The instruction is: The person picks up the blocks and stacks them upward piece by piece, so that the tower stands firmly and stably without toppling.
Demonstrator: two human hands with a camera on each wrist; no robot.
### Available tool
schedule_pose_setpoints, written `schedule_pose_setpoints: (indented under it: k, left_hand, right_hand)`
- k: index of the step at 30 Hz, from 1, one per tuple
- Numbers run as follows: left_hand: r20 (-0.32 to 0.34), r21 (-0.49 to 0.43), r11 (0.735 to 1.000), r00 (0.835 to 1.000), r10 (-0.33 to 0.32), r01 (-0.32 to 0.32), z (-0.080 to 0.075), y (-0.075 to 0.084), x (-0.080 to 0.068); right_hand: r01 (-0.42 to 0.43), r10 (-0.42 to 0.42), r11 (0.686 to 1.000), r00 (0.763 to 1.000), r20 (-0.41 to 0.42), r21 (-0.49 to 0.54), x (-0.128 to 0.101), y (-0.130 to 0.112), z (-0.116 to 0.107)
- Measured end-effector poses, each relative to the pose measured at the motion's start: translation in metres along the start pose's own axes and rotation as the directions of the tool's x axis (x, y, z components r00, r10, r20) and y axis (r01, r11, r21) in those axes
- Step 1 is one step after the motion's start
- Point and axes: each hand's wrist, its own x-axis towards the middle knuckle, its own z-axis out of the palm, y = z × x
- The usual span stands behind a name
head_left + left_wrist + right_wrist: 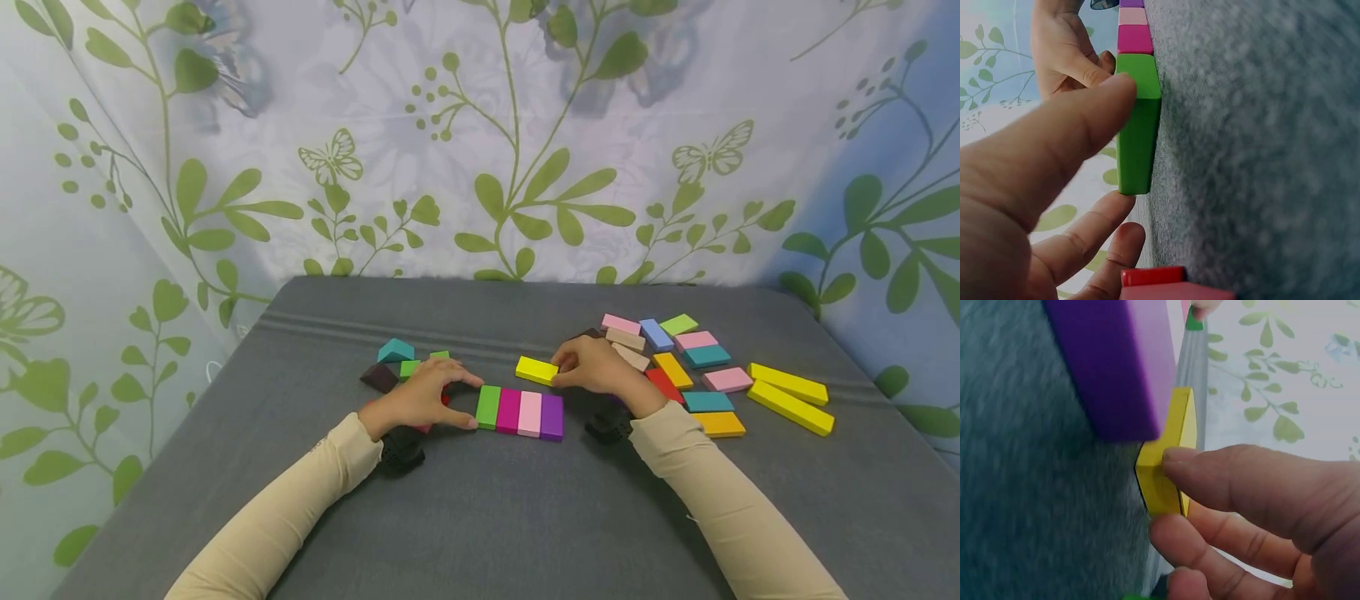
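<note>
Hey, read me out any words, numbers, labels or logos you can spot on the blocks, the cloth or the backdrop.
None can be read. The blocks, such as the yellow block in the right hand and the green block at the left hand, have plain faces. The grey cloth is unmarked. The backdrop shows only leaves and butterflies.

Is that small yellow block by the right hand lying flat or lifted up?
Flat: the yellow block lies on the grey cloth, the right hand pinching its end.
</note>
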Motion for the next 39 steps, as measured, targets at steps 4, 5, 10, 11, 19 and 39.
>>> schedule_pose_setpoints:
  k: [4,5,10,11,19,39]
  left_hand:
    - [-0.01,-0.002,1.0,1.0,-0.006,0.005,0.001,0.0,0.0]
    - [-0.013,-0.005,1.0,1.0,-0.007,0.007,0.001,0.0,0.0]
    - [-0.017,-0.013,1.0,1.0,-0.008,0.008,0.002,0.0,0.001]
    - [-0.016,-0.015,1.0,1.0,-0.01,0.01,0.002,0.0,0.001]
    - [-0.026,-0.022,1.0,0.999,-0.019,0.018,0.003,-0.001,0.001]
    - [-0.024,0.01,0.999,0.999,-0.049,0.049,0.002,0.002,0.002]
  right_hand:
    - [0.027,-0.029,0.998,0.999,0.025,0.052,0.002,-0.004,0.003]
    - [0.027,-0.029,0.997,0.999,0.033,0.066,0.002,-0.005,0.004]
    - [0.028,-0.035,0.992,0.998,0.058,0.121,0.005,-0.006,0.008]
    - [0.031,-0.039,0.991,0.997,0.06,0.13,0.005,-0.006,0.009]
    - [0.062,-0.079,0.98,0.993,0.085,0.188,0.009,-0.005,0.014]
    - [0.054,-0.086,0.977,0.985,0.15,0.208,0.019,-0.015,0.018]
